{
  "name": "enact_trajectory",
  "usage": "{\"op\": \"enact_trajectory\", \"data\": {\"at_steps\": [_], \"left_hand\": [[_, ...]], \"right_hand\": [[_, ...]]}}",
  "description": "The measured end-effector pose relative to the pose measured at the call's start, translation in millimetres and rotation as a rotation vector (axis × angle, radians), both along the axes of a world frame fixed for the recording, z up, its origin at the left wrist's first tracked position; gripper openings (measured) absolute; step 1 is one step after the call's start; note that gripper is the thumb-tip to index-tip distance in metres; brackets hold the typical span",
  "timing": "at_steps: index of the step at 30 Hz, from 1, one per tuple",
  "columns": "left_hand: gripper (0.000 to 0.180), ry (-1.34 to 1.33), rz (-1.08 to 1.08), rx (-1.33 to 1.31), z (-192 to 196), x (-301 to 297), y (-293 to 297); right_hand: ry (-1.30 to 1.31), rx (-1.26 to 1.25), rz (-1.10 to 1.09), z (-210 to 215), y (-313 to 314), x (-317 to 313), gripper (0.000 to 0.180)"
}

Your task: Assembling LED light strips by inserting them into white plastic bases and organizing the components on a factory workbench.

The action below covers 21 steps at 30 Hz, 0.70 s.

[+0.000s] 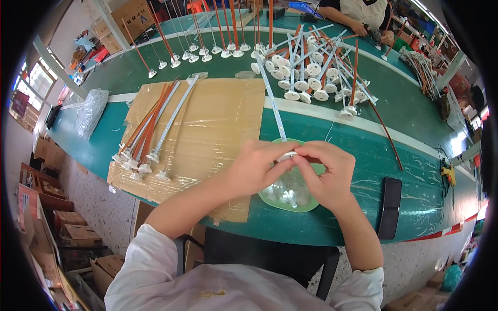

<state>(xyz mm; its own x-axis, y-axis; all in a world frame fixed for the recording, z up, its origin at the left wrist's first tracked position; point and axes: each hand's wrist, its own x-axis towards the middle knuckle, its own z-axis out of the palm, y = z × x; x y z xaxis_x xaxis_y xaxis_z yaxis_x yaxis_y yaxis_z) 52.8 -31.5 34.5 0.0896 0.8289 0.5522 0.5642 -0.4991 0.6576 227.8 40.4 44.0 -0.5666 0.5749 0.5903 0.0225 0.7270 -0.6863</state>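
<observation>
Fingers and thumbs of both hands meet on a small white round cap (287, 156) in front of me. My left hand (254, 165) pinches its left side, and my right hand (332, 167) closes on its right edge. A pale, narrow light strip (273, 106) with small dots runs up and away from the cap and seems joined to it; the joint is hidden by my fingers. Below the hands lies a green-rimmed shallow tray (294, 209) with small clear or shiny pieces inside, partly covered by my hands. A thin wire (330, 129) sticks up beside my right hand.
At left, cardboard (207, 119) bears several finished-looking strips with white caps (137, 163). Beyond stand upright strips (228, 39) and a heap of capped strips (314, 70). A black phone (390, 207) lies right. A co-worker's hands (371, 32) hold a dark tool across the table.
</observation>
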Motion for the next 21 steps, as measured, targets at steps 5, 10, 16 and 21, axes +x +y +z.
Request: {"op": "enact_trajectory", "data": {"at_steps": [5, 10, 16, 21], "left_hand": [[0.023, 0.066, 0.123, 0.082, 0.6, -7.2, 6.0], [0.021, -0.049, 0.176, -0.040, -5.7, -10.9, 9.2], [0.024, -0.026, 0.140, -0.060, -21.1, -2.7, 12.0], [0.025, -0.018, 0.108, -0.081, -18.9, -8.6, 7.5]], "right_hand": [[-0.037, 0.047, -0.177, 7.9, 6.2, -0.4, 0.009], [-0.575, 0.132, 0.044, 9.0, 16.5, 16.6, 0.018], [-0.646, 0.141, 0.123, -2.1, 9.9, 18.1, 0.017], [-0.643, 0.045, 0.178, 8.8, 3.5, 9.5, 0.011]]}}
